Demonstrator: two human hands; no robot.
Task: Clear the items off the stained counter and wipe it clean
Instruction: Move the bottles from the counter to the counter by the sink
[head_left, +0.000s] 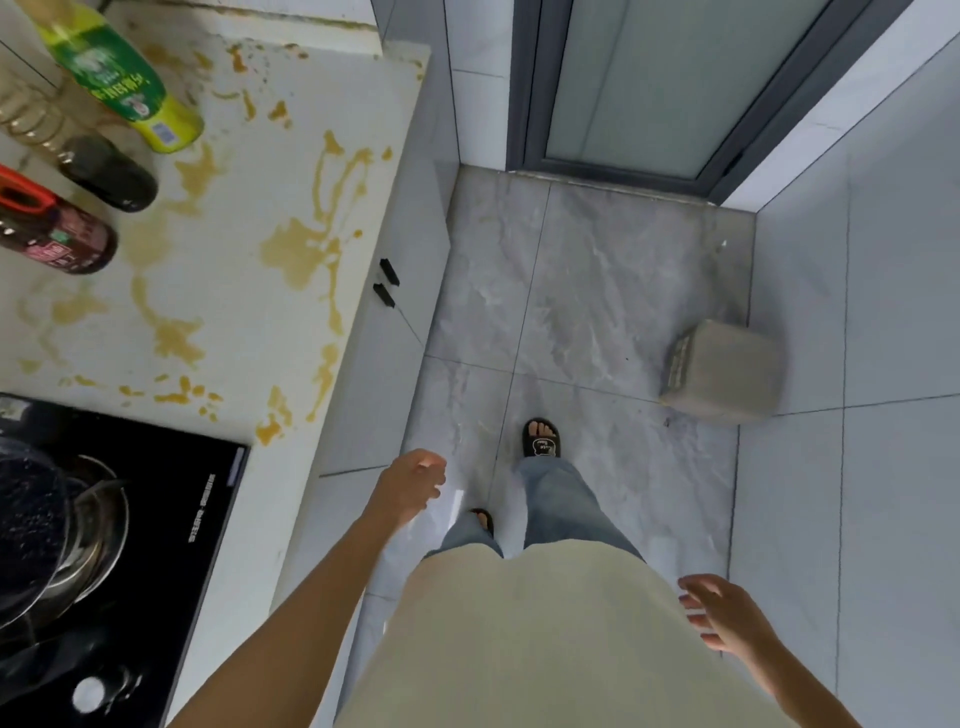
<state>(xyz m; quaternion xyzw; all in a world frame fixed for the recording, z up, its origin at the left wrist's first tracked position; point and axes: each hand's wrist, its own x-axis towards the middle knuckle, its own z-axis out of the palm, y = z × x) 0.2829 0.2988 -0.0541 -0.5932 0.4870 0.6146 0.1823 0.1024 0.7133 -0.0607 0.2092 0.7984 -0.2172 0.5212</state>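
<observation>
The white counter (234, 291) on the left is smeared with yellow-brown stains (301, 249). Three bottles stand at its far left: a yellow-green one with a green label (119, 83), a clear one with dark liquid (98, 171), and a dark one with a red cap and pink label (57, 234). My left hand (410, 483) hangs empty over the floor, just off the counter's front edge, fingers loosely apart. My right hand (722, 618) is out to the right at hip height, fingers spread, holding nothing.
A black glass cooktop (171, 545) with a steel pot and lid (52, 545) sits at the near end of the counter. A grey block-shaped object (727, 369) stands on the tiled floor by the right wall. A frosted glass door (649, 78) is ahead.
</observation>
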